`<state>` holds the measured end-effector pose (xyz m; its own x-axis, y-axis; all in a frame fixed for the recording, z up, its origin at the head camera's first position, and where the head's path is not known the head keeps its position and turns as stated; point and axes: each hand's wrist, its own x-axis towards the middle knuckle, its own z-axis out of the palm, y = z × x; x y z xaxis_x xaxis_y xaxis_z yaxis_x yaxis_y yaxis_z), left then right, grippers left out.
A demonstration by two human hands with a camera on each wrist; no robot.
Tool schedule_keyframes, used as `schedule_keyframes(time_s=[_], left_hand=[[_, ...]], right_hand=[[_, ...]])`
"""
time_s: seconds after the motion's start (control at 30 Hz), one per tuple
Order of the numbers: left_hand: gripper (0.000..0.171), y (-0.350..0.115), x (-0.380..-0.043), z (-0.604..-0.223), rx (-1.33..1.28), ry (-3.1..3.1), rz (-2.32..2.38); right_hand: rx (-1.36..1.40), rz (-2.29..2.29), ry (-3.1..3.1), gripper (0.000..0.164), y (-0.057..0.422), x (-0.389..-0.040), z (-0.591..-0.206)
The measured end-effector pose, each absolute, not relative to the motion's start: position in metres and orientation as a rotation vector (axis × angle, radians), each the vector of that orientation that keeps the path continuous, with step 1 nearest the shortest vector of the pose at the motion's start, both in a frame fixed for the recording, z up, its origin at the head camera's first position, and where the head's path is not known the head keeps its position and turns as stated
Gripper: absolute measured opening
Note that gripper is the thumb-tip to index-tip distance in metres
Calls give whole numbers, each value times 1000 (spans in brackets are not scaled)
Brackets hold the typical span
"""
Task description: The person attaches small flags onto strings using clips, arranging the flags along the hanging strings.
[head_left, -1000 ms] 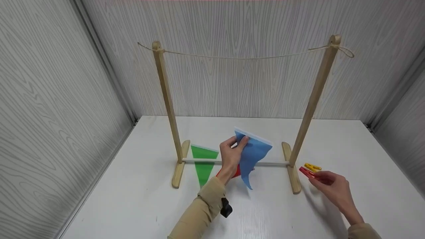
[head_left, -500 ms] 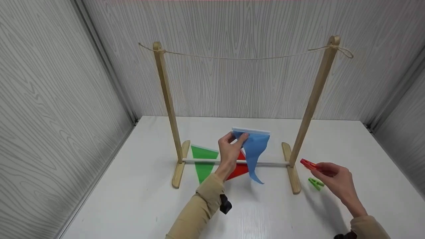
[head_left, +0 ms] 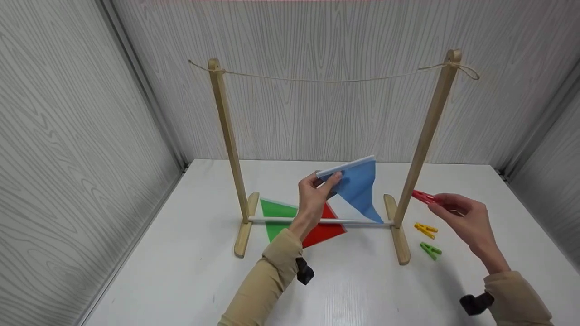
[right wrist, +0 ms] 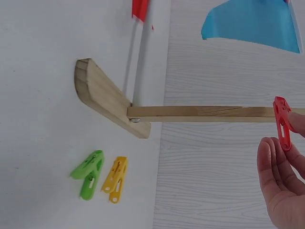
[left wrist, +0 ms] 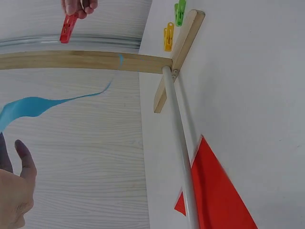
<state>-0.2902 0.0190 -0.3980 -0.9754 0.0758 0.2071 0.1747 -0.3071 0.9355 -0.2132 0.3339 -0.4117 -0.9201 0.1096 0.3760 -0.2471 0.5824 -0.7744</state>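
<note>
Between thumb and fingers my left hand [head_left: 311, 199] pinches a blue pennant flag [head_left: 360, 183] by its white-banded top edge, near the left corner. The flag is raised above the table and its tip swings off to the right. My right hand [head_left: 463, 216] pinches a red clothespin [head_left: 424, 196], held up beside the right wooden post [head_left: 426, 136]. In the right wrist view the red clothespin [right wrist: 282, 123] overlaps the post. A yellow clothespin [head_left: 426, 230] and a green clothespin [head_left: 430, 250] lie on the table below that hand.
A thin string [head_left: 317, 80] is tied between the two posts, sagging slightly. Under the white crossbar [head_left: 358, 221] lie a green flag [head_left: 276, 210] and a red flag [head_left: 324, 233], partly hidden by my left forearm. Grey wood-grain panels [head_left: 290, 122] enclose the white table [head_left: 190, 253].
My right hand has lifted the red clothespin up and away from the yellow and green ones. My left hand has raised the blue flag slightly, its free corner tilting up and its tip swinging right.
</note>
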Motion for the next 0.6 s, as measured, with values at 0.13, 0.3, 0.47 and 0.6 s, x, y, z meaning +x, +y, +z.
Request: schedule_keyframes(time_s=[0.13,0.3,0.47,0.6], left_hand=[[20,17,-291,-392,-391,-1785,-2510],[17,17,-292,-385,-460,-1789,-2504],[26,16,-294,-376,-525,-1772,-2526],[32,15,-295,-369,-558,-1786,-2520]], right_hand=[[150,1337,-2360,35,333,-217,-401],[191,1422,-2274,34,334,-221,-389],[232,1485,-2196,31,335,-225,-375],[288,1606,-2107,29,336,-227,-363]])
